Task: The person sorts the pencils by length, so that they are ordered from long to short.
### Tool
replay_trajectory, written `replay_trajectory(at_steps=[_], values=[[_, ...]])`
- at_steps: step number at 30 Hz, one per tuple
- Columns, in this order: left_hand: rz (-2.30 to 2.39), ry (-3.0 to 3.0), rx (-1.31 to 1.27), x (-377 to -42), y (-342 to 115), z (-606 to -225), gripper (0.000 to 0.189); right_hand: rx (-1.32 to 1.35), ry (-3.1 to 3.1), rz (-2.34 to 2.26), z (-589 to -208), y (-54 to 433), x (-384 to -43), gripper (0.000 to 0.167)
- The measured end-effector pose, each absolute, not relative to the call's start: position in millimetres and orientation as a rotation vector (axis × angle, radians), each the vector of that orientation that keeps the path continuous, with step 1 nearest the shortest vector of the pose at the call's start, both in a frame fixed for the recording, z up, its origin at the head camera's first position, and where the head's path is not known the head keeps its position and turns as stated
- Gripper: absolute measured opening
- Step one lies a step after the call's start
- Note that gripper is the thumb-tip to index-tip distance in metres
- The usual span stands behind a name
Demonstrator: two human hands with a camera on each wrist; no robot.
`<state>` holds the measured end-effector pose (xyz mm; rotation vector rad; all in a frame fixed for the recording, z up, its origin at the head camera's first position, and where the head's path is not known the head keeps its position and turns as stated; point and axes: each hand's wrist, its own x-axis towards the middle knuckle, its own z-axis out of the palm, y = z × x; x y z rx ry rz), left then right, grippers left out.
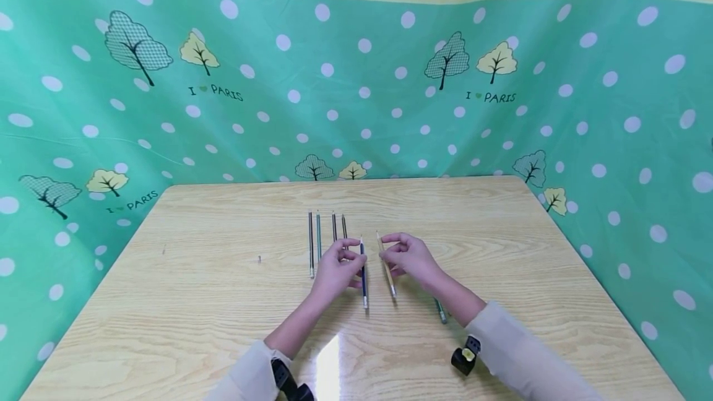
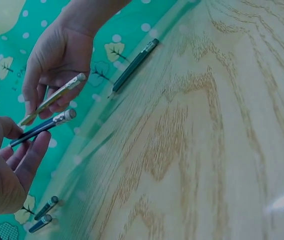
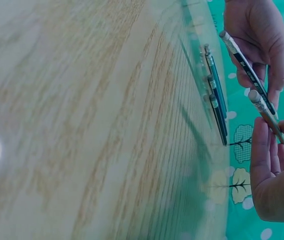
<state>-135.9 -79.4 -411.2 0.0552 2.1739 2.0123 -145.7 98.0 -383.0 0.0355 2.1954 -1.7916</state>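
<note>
Between its thumb and fingers my left hand (image 1: 336,270) pinches a dark blue pencil (image 1: 364,286), whose white eraser end points toward me. Just to the right, my right hand (image 1: 413,260) pinches a yellow pencil (image 1: 387,270), tip pointing away and slightly left. Both pencils are held above the table, side by side and apart, as the right wrist view shows with the dark pencil (image 3: 248,70) and the yellow pencil (image 3: 266,112). Left of the hands, several pencils (image 1: 311,243) lie lengthwise on the table, one of them teal (image 1: 319,234); my left hand partly covers them.
A green pencil (image 1: 440,311) lies beside my right forearm, partly hidden by it in the head view. Toward the left of the wooden table (image 1: 195,302) is a tiny object (image 1: 259,259). A green dotted curtain (image 1: 345,98) hangs behind the far edge and along the sides.
</note>
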Motion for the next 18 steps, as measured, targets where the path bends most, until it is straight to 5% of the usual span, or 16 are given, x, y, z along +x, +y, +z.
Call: replay_trajectory(at_steps=[18], values=[[2.057, 2.161, 0.052, -142.8, -75.0, -424.3, 0.041, 0.005, 2.179, -1.799, -391.8, 100.1, -148.3, 0.041]])
